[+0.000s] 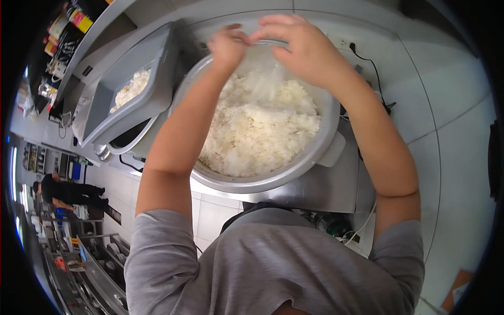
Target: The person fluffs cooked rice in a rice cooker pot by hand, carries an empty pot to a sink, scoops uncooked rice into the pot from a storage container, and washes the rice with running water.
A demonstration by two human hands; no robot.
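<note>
A large round grey tub (249,186) in front of me holds a broad heap of white cooked rice (257,139). Over its far part lies a pale, hazy patch (262,79); steam or thin clear film, I cannot tell which. My left hand (228,47) is at the tub's far rim, its fingers blurred by motion. Close beside it, my right hand (304,47) reaches in from the right, fingers bent and spread, thumb apart. The fingertips of both hands nearly meet above the rim. Nothing solid shows in either hand.
Left of the tub, a tilted grey rectangular bin (128,113) holds more rice. A metal counter (336,184) carries the tub. A black cord (374,63) runs from a wall outlet at right. Bottles (79,21) line a shelf at upper left. Another person (68,191) stands far left.
</note>
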